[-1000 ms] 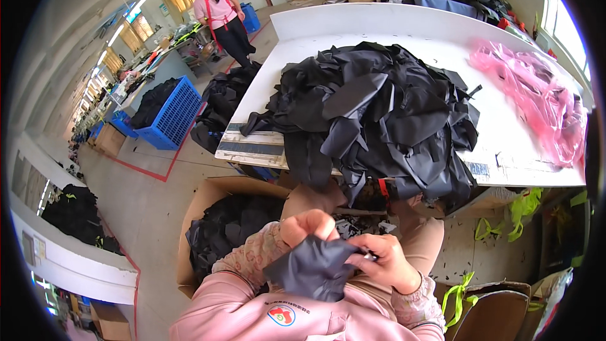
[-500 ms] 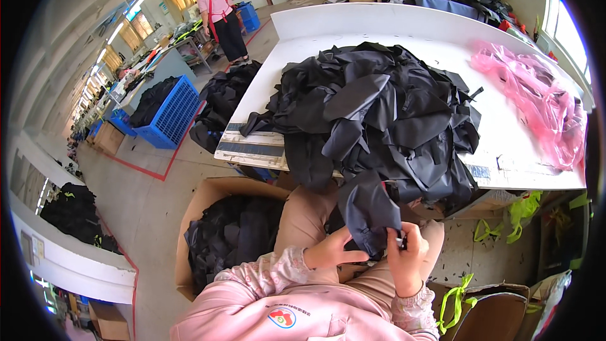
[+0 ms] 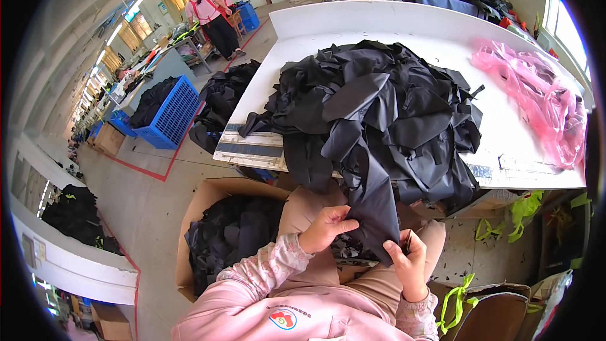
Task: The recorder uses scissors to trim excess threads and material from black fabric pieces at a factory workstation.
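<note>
- One black piece (image 3: 377, 205) hangs at the lower middle of the head view, between left hand (image 3: 324, 230) and right hand (image 3: 410, 266).
- Left hand: pinching, thumb over the piece's left edge, fingers behind it. Right hand: thumb and bent fingers gripping the bottom right corner; cannot tell whether it also encloses a small object.
- Risk: slip. Probable cause: both grips take only the margin of a smooth-looking material. If released, the piece could fall among the scraps (image 3: 348, 249) below.
- Risk: snag. Probable cause: the piece's upper end overlaps the pile (image 3: 410, 104) at the upper middle; contact cannot be confirmed. A pull toward the lower frame edge could drag neighbours along.
- Risk: spill. Probable cause: the pile overhangs the front of the table (image 3: 499, 129), right of centre.
- Risk: mix-up. Probable cause: the carton (image 3: 185, 240), lower left, contains similar black material near the left forearm.
- Risk: creasing. Probable cause: excess tension between the two pinch points.
</note>
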`<action>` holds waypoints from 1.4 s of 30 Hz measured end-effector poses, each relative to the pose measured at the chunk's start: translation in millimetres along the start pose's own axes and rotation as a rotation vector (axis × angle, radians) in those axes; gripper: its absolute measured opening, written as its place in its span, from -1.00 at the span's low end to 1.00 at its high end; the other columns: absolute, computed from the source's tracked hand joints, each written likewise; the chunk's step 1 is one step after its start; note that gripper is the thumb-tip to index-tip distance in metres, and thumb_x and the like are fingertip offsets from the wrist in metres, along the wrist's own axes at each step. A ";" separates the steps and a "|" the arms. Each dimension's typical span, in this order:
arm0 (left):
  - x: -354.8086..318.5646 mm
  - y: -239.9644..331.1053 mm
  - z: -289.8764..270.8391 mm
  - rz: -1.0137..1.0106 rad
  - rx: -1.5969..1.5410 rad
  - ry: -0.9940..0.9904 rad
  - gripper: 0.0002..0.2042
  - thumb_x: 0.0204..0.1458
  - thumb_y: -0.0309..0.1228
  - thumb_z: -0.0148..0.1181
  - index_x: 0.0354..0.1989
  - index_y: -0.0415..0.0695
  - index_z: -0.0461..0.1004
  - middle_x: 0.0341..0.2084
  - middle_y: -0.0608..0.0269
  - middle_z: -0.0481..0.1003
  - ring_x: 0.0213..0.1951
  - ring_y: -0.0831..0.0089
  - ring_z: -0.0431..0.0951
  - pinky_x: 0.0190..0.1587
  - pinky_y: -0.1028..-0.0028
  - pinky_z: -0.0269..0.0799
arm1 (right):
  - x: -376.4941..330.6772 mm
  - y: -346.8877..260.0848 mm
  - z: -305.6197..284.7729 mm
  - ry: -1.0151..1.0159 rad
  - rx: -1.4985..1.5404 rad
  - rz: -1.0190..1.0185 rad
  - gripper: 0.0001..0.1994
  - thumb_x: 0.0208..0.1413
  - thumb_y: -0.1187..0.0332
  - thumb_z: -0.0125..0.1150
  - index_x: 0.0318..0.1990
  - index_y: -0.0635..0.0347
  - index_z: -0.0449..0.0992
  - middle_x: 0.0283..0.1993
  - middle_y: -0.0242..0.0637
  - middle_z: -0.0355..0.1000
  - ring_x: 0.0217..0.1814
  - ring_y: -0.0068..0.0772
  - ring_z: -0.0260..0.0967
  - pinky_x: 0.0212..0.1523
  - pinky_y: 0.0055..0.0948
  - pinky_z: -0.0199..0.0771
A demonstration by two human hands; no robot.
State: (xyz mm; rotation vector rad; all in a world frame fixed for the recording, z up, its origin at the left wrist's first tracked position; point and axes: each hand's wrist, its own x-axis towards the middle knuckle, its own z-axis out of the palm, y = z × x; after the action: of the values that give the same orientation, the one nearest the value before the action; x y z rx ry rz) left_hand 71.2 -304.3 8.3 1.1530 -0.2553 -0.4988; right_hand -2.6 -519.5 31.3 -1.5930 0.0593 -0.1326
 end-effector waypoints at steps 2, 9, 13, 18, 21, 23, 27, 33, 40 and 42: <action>2.4 7.6 5.3 -0.034 -0.005 -0.014 -0.79 0.11 -0.56 0.14 -0.07 -0.26 0.49 -0.19 0.37 0.52 -0.15 0.63 0.46 -0.04 0.58 0.37 | -1.2 -0.1 0.0 -0.012 0.167 0.041 -0.79 0.05 0.39 0.33 -0.43 0.18 0.36 -0.54 -0.65 0.23 -0.54 -0.82 0.04 -0.53 -0.74 0.01; 3.1 0.8 3.9 0.017 0.278 0.002 -0.81 0.10 -0.54 0.16 -0.14 -0.31 0.54 -0.24 0.35 0.53 -0.19 0.63 0.45 -0.05 0.58 0.37 | -3.5 0.1 -10.0 -0.006 0.275 0.036 -0.77 0.05 0.35 0.34 -0.39 0.15 0.34 -0.54 -0.63 0.23 -0.56 -0.82 0.08 -0.56 -0.75 0.01; 4.3 -0.5 -2.6 0.055 0.247 0.014 -0.81 0.11 -0.52 0.14 -0.13 -0.32 0.53 -0.21 0.29 0.54 -0.16 0.59 0.48 -0.04 0.54 0.39 | -6.0 -5.1 -14.3 -0.031 0.275 0.074 -0.74 -0.01 0.39 0.39 -0.33 0.15 0.35 -0.49 -0.61 0.25 -0.54 -0.81 0.09 -0.51 -0.76 0.06; 3.4 25.6 11.4 -0.165 -0.365 -0.043 -0.78 0.12 -0.45 0.15 -0.09 -0.26 0.51 -0.20 0.31 0.54 -0.16 0.53 0.52 -0.03 0.49 0.40 | -2.6 -8.9 -11.1 0.053 0.312 0.017 -0.69 -0.06 0.45 0.42 -0.21 0.18 0.38 -0.38 -0.57 0.29 -0.44 -0.78 0.13 -0.39 -0.77 0.15; 5.1 10.9 2.6 -0.192 -0.310 0.022 -0.74 0.15 -0.41 0.11 -0.03 -0.27 0.47 -0.12 0.20 0.53 -0.09 0.42 0.52 0.08 0.39 0.38 | -4.3 -6.3 -17.5 0.101 0.279 -0.006 -0.72 0.00 0.48 0.36 -0.16 0.20 0.38 -0.37 -0.56 0.32 -0.44 -0.77 0.15 -0.40 -0.77 0.16; 3.9 4.3 0.8 -0.209 -0.298 0.030 -0.74 0.16 -0.40 0.11 -0.03 -0.26 0.47 -0.11 0.20 0.53 -0.08 0.42 0.52 0.08 0.39 0.38 | -5.3 -10.5 -20.9 0.101 0.314 0.002 -0.73 0.02 0.48 0.33 -0.15 0.20 0.39 -0.41 -0.57 0.31 -0.47 -0.78 0.14 -0.43 -0.78 0.14; 0.4 -4.0 -0.7 -0.177 -0.242 0.025 -0.73 0.16 -0.39 0.10 -0.03 -0.26 0.47 -0.11 0.20 0.53 -0.08 0.41 0.52 0.07 0.39 0.38 | -4.2 0.1 -25.8 0.176 0.267 -0.043 -0.80 0.08 0.44 0.28 -0.18 0.17 0.39 -0.51 -0.59 0.27 -0.59 -0.80 0.07 -0.60 -0.77 0.01; 2.9 14.1 11.4 -0.242 -0.338 0.065 -0.77 0.16 -0.40 0.11 -0.07 -0.24 0.50 -0.20 0.27 0.56 -0.16 0.51 0.54 -0.02 0.50 0.42 | -0.5 5.1 -27.3 0.384 0.235 -0.030 -0.88 0.08 0.46 0.22 -0.25 0.09 0.41 -0.48 -0.61 0.25 -0.59 -0.84 0.02 -0.67 -0.74 -0.07; 0.4 17.4 11.9 -0.250 -0.325 0.053 -0.76 0.11 -0.49 0.14 -0.06 -0.30 0.47 -0.18 0.22 0.54 -0.17 0.48 0.54 -0.01 0.47 0.44 | 7.4 9.2 -31.4 0.400 0.204 0.020 -0.86 0.04 0.54 0.28 -0.24 0.22 0.46 -0.46 -0.57 0.31 -0.49 -0.80 0.17 -0.47 -0.75 0.16; 0.9 17.5 14.7 -0.157 -0.195 -0.005 -0.76 0.08 -0.55 0.15 -0.07 -0.28 0.48 -0.19 0.25 0.54 -0.16 0.52 0.52 0.01 0.49 0.41 | 8.6 22.1 -35.5 0.396 0.146 -0.058 -0.89 0.11 0.49 0.21 -0.25 0.11 0.42 -0.48 -0.60 0.28 -0.65 -0.85 0.01 -0.69 -0.77 -0.08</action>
State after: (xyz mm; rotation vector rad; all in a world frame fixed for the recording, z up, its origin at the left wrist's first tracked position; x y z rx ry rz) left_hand 69.8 -311.1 30.0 0.9859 -0.1180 -0.6510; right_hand 2.5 -556.4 10.4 -1.4041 0.3047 -0.4864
